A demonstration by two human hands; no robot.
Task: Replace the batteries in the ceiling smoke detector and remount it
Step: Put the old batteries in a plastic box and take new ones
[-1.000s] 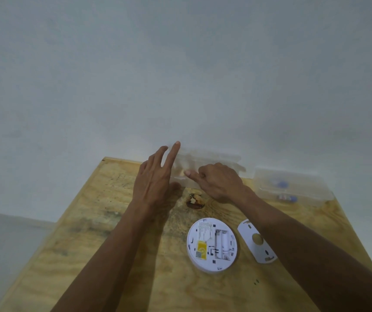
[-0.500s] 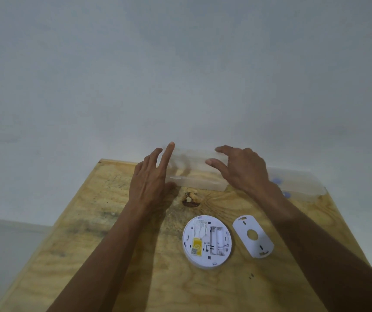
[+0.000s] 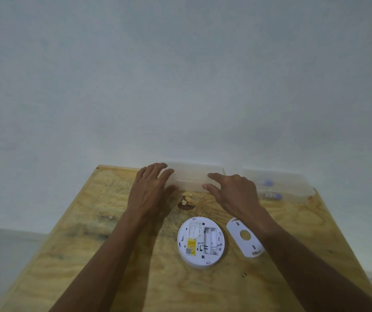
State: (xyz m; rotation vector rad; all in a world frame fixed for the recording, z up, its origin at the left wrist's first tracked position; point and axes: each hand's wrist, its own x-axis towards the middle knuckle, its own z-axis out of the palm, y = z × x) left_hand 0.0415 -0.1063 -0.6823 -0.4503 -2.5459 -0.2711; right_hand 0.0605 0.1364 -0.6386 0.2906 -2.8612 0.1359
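Observation:
The white round smoke detector (image 3: pixel 200 242) lies back side up on the plywood table (image 3: pixel 90 244), its battery bay showing. Its white oval cover plate (image 3: pixel 244 237) lies just to the right of it. At the table's far edge stands a clear plastic box (image 3: pixel 191 179). My left hand (image 3: pixel 151 190) wraps the box's left end, thumb on the front wall. My right hand (image 3: pixel 234 192) holds its right end, with the index finger on top and the thumb in front. What is inside this box I cannot make out.
A second clear box (image 3: pixel 293 179) stands at the back right against the wall, holding blue-tipped batteries (image 3: pixel 271 195). A dark knot (image 3: pixel 186 201) marks the wood between my hands. The white wall rises directly behind the table.
My right hand has come down from above the box onto its right end. My left hand's fingers have curled from pointing up to wrapping the left end.

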